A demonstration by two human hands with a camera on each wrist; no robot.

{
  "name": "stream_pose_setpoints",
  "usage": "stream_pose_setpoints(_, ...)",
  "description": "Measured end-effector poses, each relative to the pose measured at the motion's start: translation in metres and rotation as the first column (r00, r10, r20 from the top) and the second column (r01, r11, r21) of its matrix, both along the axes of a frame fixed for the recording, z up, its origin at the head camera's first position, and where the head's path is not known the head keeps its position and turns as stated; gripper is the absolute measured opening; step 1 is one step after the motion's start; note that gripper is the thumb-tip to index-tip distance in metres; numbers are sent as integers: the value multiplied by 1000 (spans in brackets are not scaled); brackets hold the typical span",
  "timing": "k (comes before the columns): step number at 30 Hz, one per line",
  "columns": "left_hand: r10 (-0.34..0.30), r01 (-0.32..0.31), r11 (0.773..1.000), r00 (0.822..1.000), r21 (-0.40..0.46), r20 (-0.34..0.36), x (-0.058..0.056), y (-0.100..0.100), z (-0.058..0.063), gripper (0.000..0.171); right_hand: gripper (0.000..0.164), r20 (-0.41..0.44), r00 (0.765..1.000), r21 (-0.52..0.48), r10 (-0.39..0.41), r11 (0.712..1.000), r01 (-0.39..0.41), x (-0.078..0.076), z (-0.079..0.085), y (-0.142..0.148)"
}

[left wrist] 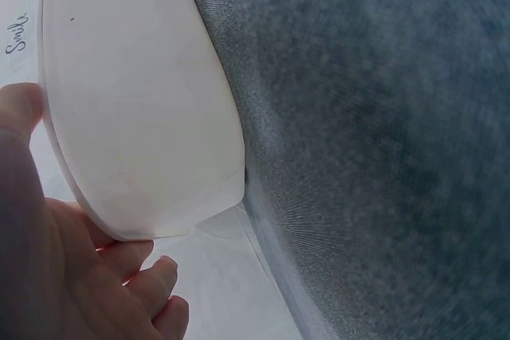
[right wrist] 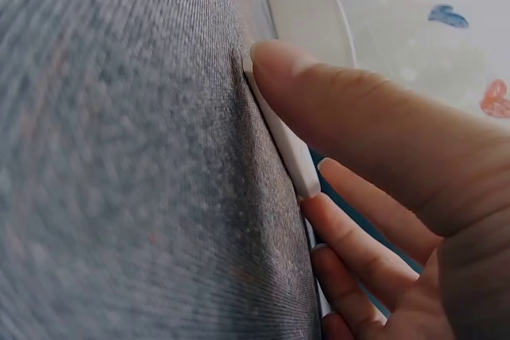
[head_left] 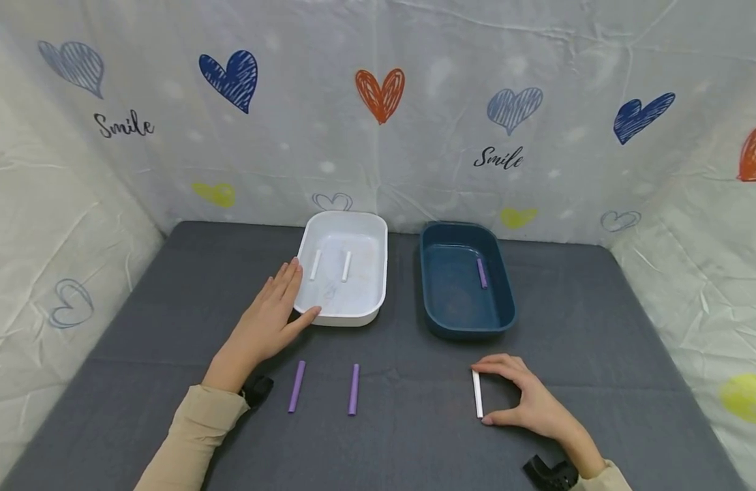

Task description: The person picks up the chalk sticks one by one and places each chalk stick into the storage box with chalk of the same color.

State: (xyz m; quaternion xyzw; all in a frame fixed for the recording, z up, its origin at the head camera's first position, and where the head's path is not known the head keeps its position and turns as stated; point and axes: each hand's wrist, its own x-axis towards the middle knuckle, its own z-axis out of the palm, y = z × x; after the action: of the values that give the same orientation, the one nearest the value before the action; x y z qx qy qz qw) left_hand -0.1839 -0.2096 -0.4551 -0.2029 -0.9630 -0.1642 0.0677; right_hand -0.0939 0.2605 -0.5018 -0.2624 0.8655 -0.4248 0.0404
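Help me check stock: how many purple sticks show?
3: one purple stick in the blue tray, two purple sticks on the grey table in front of the white tray.

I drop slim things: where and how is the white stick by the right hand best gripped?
Pinch the white stick by both ends, probably from its right: it runs front to back, short enough for the right hand to span.
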Motion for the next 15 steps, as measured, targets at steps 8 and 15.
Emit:
stream_pose_setpoints(8, -2, 2, 1000, 1000, -4, 6, 0, 1, 1, 86, 70, -25, 1000, 22, -5, 1000, 5, 0, -1, -3)
stream_pose_setpoints(15, -1, 1, 1000, 1000, -3, 12, 0, 1, 1, 86, 66, -27, 1000, 36, -8, 999, 9, 1, -1, -3)
